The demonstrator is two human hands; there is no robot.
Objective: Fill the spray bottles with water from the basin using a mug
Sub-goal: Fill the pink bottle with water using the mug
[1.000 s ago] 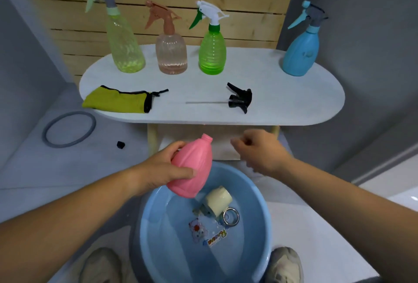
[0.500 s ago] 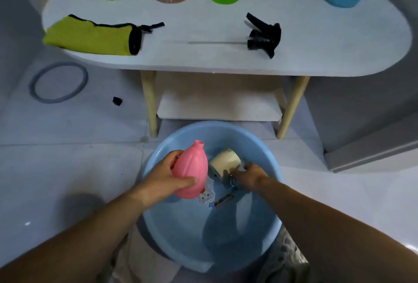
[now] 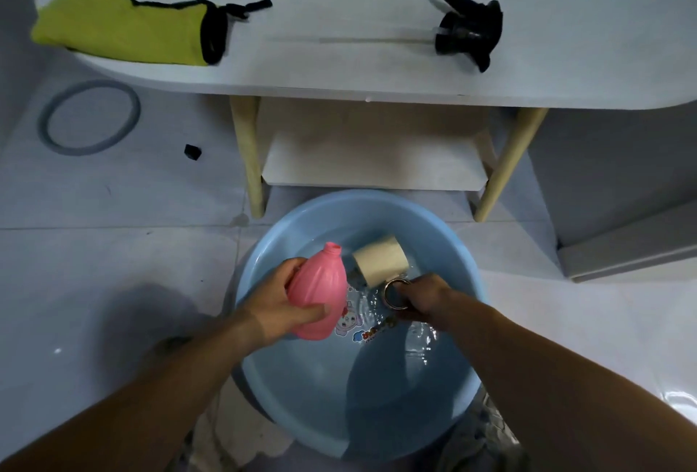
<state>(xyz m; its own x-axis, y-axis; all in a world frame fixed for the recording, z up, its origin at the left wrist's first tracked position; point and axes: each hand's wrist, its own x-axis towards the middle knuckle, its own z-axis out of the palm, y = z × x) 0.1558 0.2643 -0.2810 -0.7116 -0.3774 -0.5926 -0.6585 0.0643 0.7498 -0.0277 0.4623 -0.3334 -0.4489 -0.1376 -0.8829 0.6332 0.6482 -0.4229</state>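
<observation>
Right hand point(image 3: 426, 298) sunk into basin point(image 3: 298, 400) water point(image 3: 416, 349), grasps mug point(image 3: 381, 258) | left hand point(image 3: 275, 307) grasps bottle point(image 3: 320, 292)

right hand point(image 3: 426, 298): dropped into basin point(image 3: 301, 396) water | now grips mug point(image 3: 381, 258) handle | pink bottle point(image 3: 320, 294): lowered

Yellow-green cloth point(image 3: 120, 34) is lying on the white counter point(image 3: 339, 72), left end. Grey ring point(image 3: 134, 111) and small black piece point(image 3: 192, 152) are lying apart on the floor point(image 3: 113, 264).
</observation>
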